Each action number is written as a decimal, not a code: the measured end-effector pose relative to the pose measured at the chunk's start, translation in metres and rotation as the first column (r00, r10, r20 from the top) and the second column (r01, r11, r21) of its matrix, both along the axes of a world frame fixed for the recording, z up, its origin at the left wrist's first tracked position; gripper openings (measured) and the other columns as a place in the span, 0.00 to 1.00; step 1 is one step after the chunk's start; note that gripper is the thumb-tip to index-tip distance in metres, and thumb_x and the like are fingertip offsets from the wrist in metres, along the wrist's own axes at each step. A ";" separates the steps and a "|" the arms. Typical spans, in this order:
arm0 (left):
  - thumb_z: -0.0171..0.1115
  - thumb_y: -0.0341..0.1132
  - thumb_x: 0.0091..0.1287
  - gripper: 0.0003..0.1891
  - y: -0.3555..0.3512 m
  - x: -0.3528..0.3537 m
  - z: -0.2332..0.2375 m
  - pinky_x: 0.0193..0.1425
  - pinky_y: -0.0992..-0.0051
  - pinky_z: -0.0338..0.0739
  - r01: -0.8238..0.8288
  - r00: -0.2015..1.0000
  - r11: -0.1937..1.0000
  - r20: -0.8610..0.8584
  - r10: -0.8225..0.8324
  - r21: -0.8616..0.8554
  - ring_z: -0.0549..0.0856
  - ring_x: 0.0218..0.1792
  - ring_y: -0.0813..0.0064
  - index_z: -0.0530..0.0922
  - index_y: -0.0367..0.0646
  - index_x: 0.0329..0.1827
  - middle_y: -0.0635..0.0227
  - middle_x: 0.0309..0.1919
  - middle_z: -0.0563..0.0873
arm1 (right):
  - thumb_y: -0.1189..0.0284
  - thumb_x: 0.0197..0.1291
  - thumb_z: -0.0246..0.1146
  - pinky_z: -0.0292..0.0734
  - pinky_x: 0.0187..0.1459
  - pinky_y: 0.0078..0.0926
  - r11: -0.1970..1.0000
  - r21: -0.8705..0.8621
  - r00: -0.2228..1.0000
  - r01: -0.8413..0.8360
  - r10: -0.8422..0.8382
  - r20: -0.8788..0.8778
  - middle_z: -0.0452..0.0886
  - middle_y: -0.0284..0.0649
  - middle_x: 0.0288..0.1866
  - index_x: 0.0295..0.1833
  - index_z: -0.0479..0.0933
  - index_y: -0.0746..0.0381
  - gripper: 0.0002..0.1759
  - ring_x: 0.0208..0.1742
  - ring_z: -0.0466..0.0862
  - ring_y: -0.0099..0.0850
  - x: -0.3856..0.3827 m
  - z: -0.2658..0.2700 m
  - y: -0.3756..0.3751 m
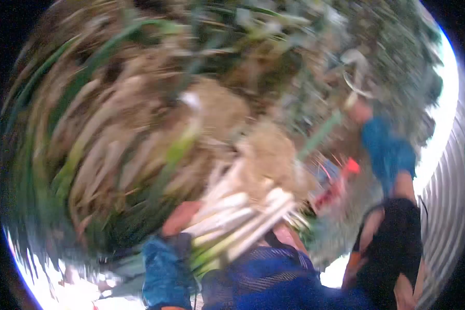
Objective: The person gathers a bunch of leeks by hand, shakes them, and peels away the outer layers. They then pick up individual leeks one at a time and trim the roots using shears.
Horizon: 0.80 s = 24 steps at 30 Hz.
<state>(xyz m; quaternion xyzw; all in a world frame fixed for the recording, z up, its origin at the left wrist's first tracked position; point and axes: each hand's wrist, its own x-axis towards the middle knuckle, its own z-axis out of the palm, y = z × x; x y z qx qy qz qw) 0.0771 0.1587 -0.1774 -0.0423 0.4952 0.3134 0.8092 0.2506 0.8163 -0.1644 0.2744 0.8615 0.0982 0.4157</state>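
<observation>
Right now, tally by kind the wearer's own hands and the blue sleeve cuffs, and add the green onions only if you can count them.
Hands: 2 (left hand, right hand)
Blue sleeve cuffs: 2 (left cuff, right cuff)
Total: 4
Green onions: too blurred and overlapped to count, so left out.

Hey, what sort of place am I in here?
Probably a farm work area, perhaps a shed or tunnel, though the view is blurred. Signs: a heap of brownish stalks, cleaner white stalks, and ribbed sheeting at right.
</observation>
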 end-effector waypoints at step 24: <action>0.43 0.70 0.61 0.42 -0.016 0.037 -0.044 0.52 0.61 0.67 -0.013 0.949 0.999 -0.313 0.023 0.035 0.77 0.46 0.58 0.78 0.33 0.48 0.51 0.44 0.81 | 0.68 0.56 0.58 0.71 0.29 0.38 -0.020 -0.879 0.318 0.477 -0.928 0.194 0.76 0.39 0.26 0.34 0.79 0.63 0.09 0.26 0.77 0.34 -0.107 -0.072 -0.167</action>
